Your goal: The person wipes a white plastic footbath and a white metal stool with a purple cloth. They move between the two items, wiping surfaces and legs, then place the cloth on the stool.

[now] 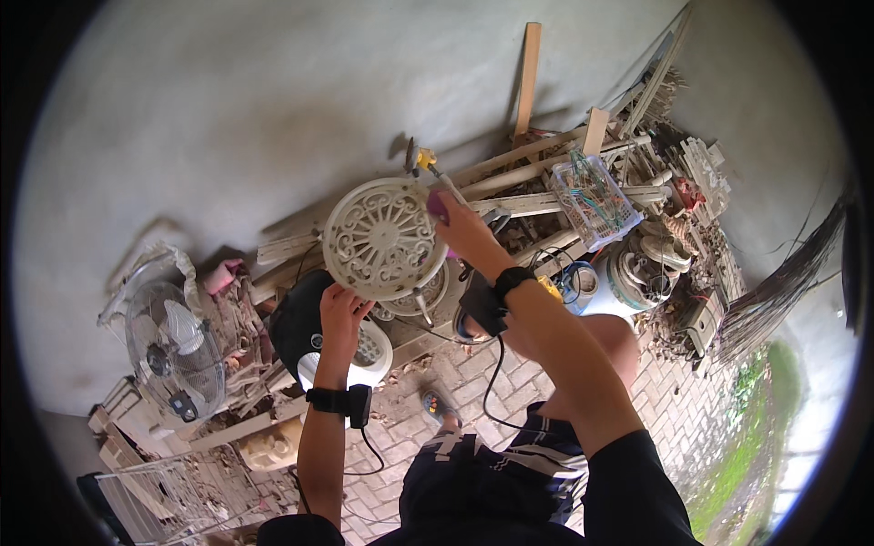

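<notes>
Head view. One disc (386,238), one cloth (438,207), one fan (185,331) at left, one basket (614,233) at upper right. The disc, upper centre, is round, off-white, with scrolled openwork. Left hand (340,318): grip narrow at its lower rim; cannot tell whether clasping. Right hand (465,235): grip closed on the pink cloth, at the disc's right edge.

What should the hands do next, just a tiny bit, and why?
Maybe slide the purple pad a bit along the lacy white disc: the right hand holds the pad at the disc's right rim, and the left hand touches its lower rim.
</notes>
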Action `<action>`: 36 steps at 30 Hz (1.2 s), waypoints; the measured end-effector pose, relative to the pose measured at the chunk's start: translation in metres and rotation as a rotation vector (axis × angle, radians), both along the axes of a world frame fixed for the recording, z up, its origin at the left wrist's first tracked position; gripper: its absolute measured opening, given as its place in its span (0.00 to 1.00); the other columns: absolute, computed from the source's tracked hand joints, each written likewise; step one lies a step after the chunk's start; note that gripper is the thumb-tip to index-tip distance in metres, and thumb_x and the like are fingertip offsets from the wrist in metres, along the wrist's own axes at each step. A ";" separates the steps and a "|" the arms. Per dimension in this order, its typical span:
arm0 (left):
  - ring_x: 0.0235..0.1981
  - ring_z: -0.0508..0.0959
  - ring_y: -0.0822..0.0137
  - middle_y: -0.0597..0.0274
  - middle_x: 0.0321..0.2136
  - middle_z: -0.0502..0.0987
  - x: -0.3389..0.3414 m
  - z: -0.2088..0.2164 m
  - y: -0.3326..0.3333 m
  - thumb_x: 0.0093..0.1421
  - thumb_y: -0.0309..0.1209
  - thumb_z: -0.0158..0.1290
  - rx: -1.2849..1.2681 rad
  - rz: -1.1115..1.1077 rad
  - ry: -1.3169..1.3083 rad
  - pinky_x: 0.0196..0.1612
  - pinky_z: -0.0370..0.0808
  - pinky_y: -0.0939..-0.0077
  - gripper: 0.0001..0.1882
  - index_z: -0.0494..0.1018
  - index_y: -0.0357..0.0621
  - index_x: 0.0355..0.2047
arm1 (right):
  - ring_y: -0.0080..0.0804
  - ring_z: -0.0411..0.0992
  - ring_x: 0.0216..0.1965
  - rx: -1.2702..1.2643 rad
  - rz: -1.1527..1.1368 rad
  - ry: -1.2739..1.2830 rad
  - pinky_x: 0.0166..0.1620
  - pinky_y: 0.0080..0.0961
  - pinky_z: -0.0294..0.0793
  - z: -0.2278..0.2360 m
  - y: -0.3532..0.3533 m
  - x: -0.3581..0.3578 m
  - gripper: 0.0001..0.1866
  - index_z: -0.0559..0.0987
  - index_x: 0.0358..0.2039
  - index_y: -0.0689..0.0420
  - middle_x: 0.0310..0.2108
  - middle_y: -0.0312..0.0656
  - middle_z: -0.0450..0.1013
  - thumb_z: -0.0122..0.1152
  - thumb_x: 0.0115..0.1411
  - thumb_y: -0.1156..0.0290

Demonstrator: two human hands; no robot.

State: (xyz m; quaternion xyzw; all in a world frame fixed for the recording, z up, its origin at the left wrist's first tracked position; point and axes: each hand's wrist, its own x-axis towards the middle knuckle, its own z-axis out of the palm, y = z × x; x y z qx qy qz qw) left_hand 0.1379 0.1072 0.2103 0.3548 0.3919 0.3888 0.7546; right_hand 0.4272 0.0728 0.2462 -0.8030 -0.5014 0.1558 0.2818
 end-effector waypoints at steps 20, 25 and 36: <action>0.41 0.82 0.62 0.58 0.41 0.77 0.058 0.011 -0.020 0.71 0.33 0.50 -0.046 0.243 -0.125 0.50 0.82 0.58 0.09 0.66 0.43 0.45 | 0.55 0.70 0.52 -0.008 0.154 -0.357 0.48 0.51 0.76 0.047 0.077 0.021 0.23 0.75 0.57 0.45 0.46 0.54 0.73 0.59 0.59 0.64; 0.41 0.82 0.67 0.60 0.40 0.78 0.052 0.007 0.018 0.72 0.36 0.49 0.038 0.232 0.043 0.45 0.84 0.63 0.11 0.66 0.42 0.46 | 0.55 0.72 0.49 0.143 0.113 -0.341 0.43 0.49 0.78 0.042 0.095 0.025 0.17 0.77 0.50 0.48 0.42 0.53 0.74 0.60 0.60 0.61; 0.39 0.83 0.63 0.56 0.44 0.78 0.061 -0.025 0.025 0.73 0.36 0.47 0.145 -0.137 0.067 0.44 0.84 0.63 0.14 0.63 0.42 0.52 | 0.52 0.79 0.41 -0.232 0.168 -0.517 0.39 0.50 0.80 0.025 0.048 0.056 0.08 0.77 0.41 0.51 0.35 0.50 0.79 0.55 0.62 0.69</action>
